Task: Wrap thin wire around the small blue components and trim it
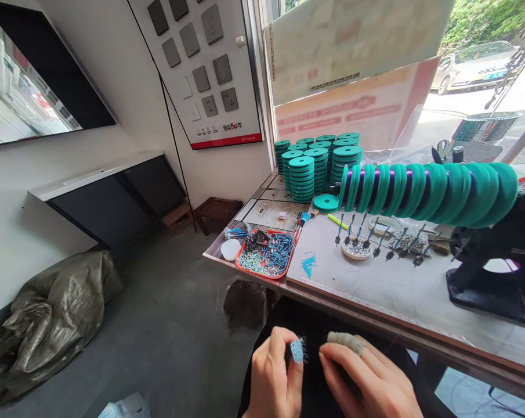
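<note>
While the blue bundle (297, 351) was in front of the table (375, 284), below its edge, the left hand (273, 374) grasped it between thumb and forefinger. Step in hand, as judged: close fingertip work. Right hand (370, 377): apart from the bundle, thumb and forefinger drawn together, contents unclear; one finger bore a grey wrap (344, 341). Next move, as judged, called for a steady left pinch. Farther out lay a red tray (266, 276) and a dish (353, 256) of white beads.

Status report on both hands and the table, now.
Left hand pinching small light-blue piece. Right hand alongside, grey-green wrap on one finger, grip unclear. Table edge just beyond, red tray on tabletop.
</note>
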A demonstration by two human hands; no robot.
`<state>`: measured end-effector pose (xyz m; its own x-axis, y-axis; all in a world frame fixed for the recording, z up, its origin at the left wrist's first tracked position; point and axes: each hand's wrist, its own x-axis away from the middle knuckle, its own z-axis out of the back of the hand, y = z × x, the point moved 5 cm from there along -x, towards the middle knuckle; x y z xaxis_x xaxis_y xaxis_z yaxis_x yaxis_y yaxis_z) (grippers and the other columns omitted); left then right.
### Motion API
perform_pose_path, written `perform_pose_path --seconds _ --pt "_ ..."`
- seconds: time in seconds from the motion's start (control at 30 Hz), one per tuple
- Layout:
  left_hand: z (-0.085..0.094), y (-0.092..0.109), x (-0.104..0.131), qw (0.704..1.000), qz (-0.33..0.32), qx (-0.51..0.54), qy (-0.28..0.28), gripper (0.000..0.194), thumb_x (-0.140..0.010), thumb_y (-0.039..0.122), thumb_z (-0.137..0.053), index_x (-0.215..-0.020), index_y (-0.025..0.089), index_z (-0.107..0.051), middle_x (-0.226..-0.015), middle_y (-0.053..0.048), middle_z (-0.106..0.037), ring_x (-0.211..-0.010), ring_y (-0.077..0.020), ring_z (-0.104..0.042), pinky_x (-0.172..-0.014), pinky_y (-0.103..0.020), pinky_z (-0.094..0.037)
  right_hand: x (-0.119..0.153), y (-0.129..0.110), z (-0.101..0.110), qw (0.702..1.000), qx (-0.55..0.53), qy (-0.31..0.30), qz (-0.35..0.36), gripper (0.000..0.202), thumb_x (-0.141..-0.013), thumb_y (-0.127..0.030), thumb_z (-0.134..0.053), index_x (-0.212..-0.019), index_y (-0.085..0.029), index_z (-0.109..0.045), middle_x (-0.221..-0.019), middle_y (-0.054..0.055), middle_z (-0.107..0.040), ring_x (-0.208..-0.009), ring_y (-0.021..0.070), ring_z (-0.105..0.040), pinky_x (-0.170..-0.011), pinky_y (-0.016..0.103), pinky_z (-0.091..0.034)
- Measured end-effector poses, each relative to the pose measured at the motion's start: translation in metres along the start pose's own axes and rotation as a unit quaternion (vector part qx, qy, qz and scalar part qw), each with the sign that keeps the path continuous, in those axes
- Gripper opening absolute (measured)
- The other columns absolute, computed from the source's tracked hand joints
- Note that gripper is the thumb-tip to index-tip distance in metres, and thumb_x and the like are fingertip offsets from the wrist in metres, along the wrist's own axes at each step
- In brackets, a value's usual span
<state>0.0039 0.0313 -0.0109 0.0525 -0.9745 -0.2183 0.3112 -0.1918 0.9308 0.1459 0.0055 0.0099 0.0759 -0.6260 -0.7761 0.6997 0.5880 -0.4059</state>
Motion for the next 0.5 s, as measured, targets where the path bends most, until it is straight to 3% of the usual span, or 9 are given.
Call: perform_pose_path --seconds 0.2,0.37,0.43,0.5 --pt "0.002 0.003 0.001 1.0 -0.012 0.0 0.015 0.003 -0.068 0.025 -0.065 -0.065 0.025 -0.063 -0.051 0.001 -0.052 -0.043 -0.0152 -0.042 -0.054 -0.027 -0.032 0.0 0.003 -0.003 1.0 0.017 -0.015 0.007 0.013 -0.086 -0.014 -0.047 -0.079 -0.018 -0.057 -0.06 0.0 -0.059 -0.052 0.0118 -0.059 -0.053 0.021 -0.048" --pt "0.006 0.002 -0.003 0.999 -0.021 -0.025 0.026 0.004 -0.067 0.021 -0.067 -0.066 0.025 -0.068 -0.057 -0.001 -0.063 -0.049 -0.0161 -0.053 -0.055 -0.025 -0.036 -0.008 -0.002 0.0 1.0 0.007 0.007 0.0 0.012 -0.088 -0.016 -0.043 -0.087 -0.018 -0.055 -0.063 0.001 -0.063 -0.05 0.0105 -0.06 -0.049 0.018 -0.048" --pt "0.003 0.001 -0.007 0.999 -0.012 -0.02 -0.022 0.003 -0.069 0.026 -0.067 -0.068 0.024 -0.069 -0.059 -0.001 -0.064 -0.05 -0.0156 -0.053 -0.054 -0.024 -0.038 -0.015 -0.006 -0.002 1.0 -0.007 0.0 -0.006 0.018 -0.093 -0.021 -0.036 -0.1 -0.016 -0.052 -0.074 0.005 -0.068 -0.059 0.011 -0.065 -0.054 0.017 -0.051" --pt "-0.002 -0.001 -0.011 0.996 0.005 0.011 -0.087 0.015 -0.073 0.035 -0.064 -0.066 0.022 -0.068 -0.056 -0.001 -0.06 -0.05 -0.0147 -0.05 -0.052 -0.023 -0.037 -0.02 -0.01 -0.007 1.0 -0.005 -0.02 -0.004 0.026 -0.096 -0.026 -0.027 -0.105 -0.014 -0.049 -0.077 0.005 -0.068 -0.063 0.0105 -0.065 -0.057 0.017 -0.051"
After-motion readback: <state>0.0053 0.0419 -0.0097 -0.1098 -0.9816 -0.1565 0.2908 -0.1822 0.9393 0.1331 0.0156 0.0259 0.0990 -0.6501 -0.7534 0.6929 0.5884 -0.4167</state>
